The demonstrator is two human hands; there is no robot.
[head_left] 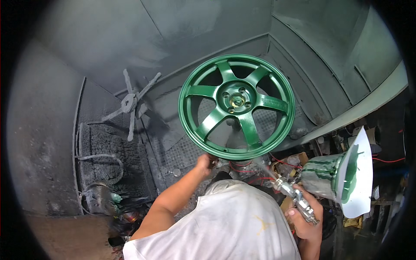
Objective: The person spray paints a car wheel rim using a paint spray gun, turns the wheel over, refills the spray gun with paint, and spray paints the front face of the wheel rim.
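A green alloy wheel [249, 128] with several spokes faces up in front of me, its metallic paint glossy. Bolt holes ring its centre. My left hand [205, 164] is at the near lower edge of the wheel, fingers curled against the rim and partly hidden beneath it. In my right hand [308, 212] is a metal spray gun [292, 193], its nozzle pointing up and left at the wheel's near edge. Pale mist leaves the nozzle. The gun's cup [321, 173] is streaked with green paint, and a white paint-stained sheet [365, 173] surrounds its top.
Grey booth walls [117, 39] enclose the far side and left. A dust-coated four-armed stand [130, 103] is at left, above a rough dark filter panel [112, 151]. Red hoses or cords [388, 160] and clutter lie at right. A patterned floor [184, 151] shows below the wheel.
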